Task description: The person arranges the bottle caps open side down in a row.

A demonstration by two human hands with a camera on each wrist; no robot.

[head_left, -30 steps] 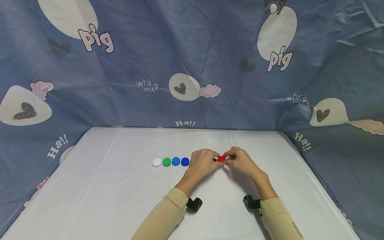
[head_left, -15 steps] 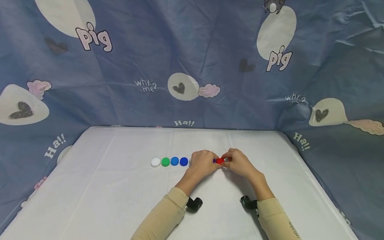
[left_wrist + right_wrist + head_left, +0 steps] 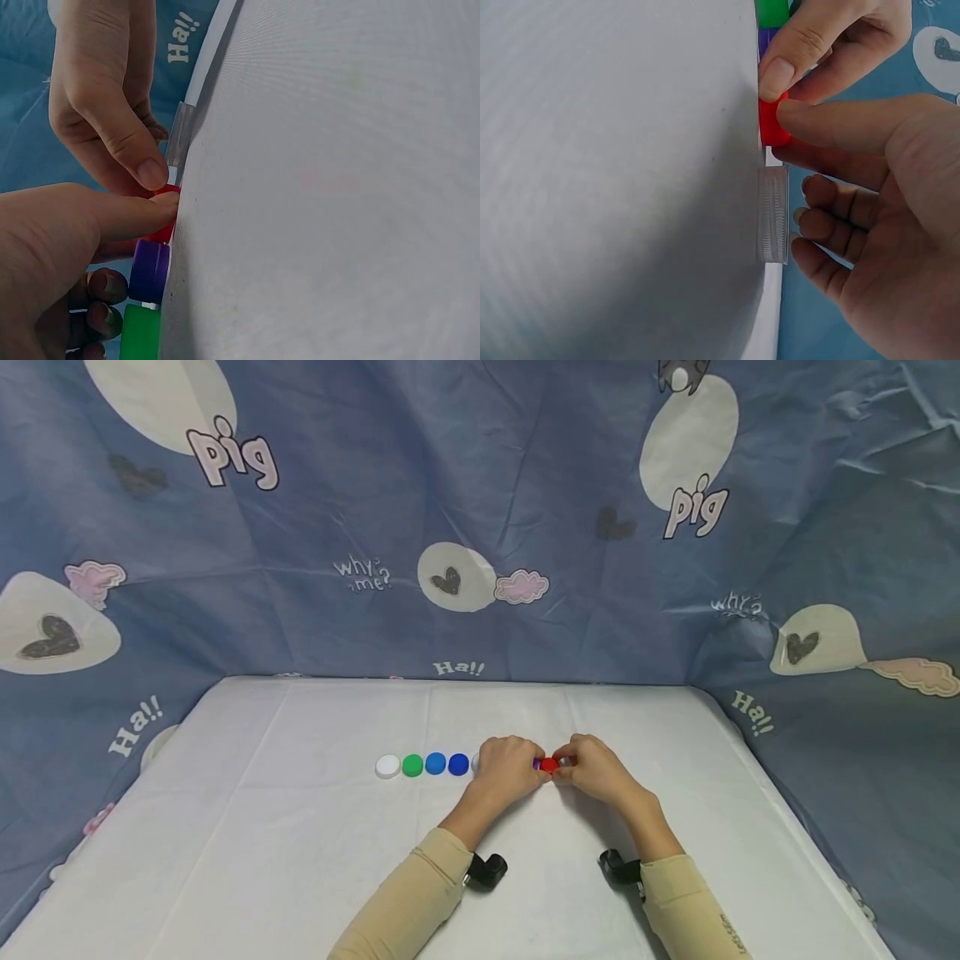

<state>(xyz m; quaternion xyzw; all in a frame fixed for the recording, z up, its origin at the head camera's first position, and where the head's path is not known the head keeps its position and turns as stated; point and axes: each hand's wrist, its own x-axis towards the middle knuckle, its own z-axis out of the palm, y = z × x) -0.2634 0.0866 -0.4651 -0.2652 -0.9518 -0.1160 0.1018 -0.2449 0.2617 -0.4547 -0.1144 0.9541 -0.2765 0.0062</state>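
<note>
My left hand [image 3: 508,764] and my right hand [image 3: 600,768] meet at a red bottle cap [image 3: 772,124] on the white tabletop. Both pinch it, thumb on the near side; the left fingers behind it are mostly hidden. Just left of it stands a purple cap [image 3: 148,271], and beyond that a green cap [image 3: 141,332], both largely covered by my left hand in the head view. On the red cap's other side, a clear ridged cap [image 3: 773,215] lies beside my right hand's loosely curled outer fingers.
The row runs on to the left with a dark blue cap [image 3: 459,764], a lighter blue cap [image 3: 436,763], a green cap [image 3: 412,766] and a white cap [image 3: 387,767]. A blue printed curtain [image 3: 480,527] hangs behind the table.
The red cap has shifted a little toward me, level with the row, with my right hand moving along. My left hand has stayed nearly in place.
</note>
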